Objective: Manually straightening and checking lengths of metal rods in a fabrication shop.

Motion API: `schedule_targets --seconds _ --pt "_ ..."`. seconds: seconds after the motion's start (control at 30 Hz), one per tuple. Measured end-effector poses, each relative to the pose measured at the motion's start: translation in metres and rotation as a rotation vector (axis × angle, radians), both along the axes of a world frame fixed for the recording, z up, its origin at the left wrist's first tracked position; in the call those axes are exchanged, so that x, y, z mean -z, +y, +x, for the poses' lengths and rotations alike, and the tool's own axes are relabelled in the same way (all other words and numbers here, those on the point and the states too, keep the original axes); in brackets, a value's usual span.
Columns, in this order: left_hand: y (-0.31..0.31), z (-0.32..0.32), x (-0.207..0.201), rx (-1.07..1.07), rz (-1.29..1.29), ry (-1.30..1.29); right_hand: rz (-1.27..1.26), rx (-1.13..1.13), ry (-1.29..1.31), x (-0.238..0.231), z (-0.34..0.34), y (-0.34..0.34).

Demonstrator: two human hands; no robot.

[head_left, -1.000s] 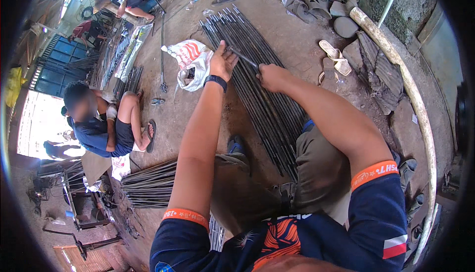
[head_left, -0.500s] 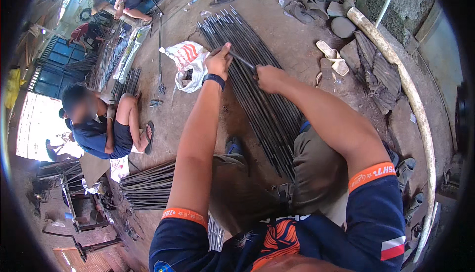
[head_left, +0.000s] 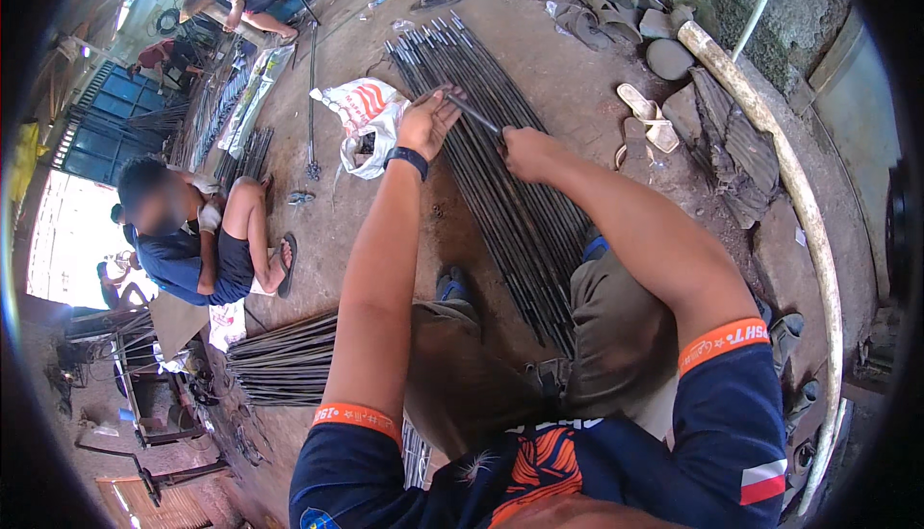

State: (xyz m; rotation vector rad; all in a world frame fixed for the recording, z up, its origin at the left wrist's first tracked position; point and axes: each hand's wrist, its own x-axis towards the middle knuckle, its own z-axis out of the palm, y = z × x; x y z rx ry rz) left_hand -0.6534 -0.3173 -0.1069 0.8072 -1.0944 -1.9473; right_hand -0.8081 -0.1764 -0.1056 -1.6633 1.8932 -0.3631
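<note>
A grey metal rod [head_left: 475, 115] slants between my two hands, above a long bundle of dark rods [head_left: 481, 192] lying on the floor. My right hand [head_left: 529, 154] is closed around its near end. At the rod's other end is my left hand [head_left: 430, 127], palm turned up and fingers stretched out and apart; whether they touch the rod is hard to tell. Threaded-looking tips [head_left: 450, 28] show at the bundle's far end. Beside my left wrist stands a white sack [head_left: 371, 120] with red print, its mouth open on small dark pieces.
Left of me a person [head_left: 192, 240] sits on the floor. A second rod pile [head_left: 289, 361] lies near my left arm. On the right are pale sandals [head_left: 647, 117], broken slabs [head_left: 727, 129] and a long pale pole [head_left: 770, 134]. Another person [head_left: 255, 0] sits far back.
My left hand's fingers have gone from closed at the rod's end to stretched out. The right hand has barely moved. The seated person at left has shifted slightly.
</note>
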Motion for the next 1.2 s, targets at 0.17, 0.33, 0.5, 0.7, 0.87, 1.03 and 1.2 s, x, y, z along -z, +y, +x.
schedule_targets --seconds 0.17,0.33,0.5,0.7,0.87,1.03,1.2 --pt "-0.006 -0.007 0.007 -0.204 -0.048 -0.171 -0.092 0.003 -0.015 0.01 0.0 -0.002" --pt "0.006 -0.023 -0.005 -0.322 -0.098 -0.417 0.013 -0.013 0.009 0.002 0.0 0.0" --pt "0.002 -0.012 -0.002 -0.423 0.021 -0.215 -0.005 -0.002 -0.009 -0.006 0.003 0.002" --pt "-0.013 0.017 0.009 -0.329 -0.205 -0.213 -0.022 -0.016 -0.001 0.0 0.0 0.0" --pt "-0.009 0.014 0.002 -0.261 -0.244 -0.183 -0.029 0.003 0.01 0.004 -0.001 -0.001" --pt "-0.003 0.003 -0.004 -0.293 -0.308 -0.233 -0.017 -0.032 0.017 -0.001 0.0 0.001" --pt "-0.002 0.001 -0.003 -0.293 -0.267 -0.17 0.0 0.004 0.018 -0.006 0.001 0.004"
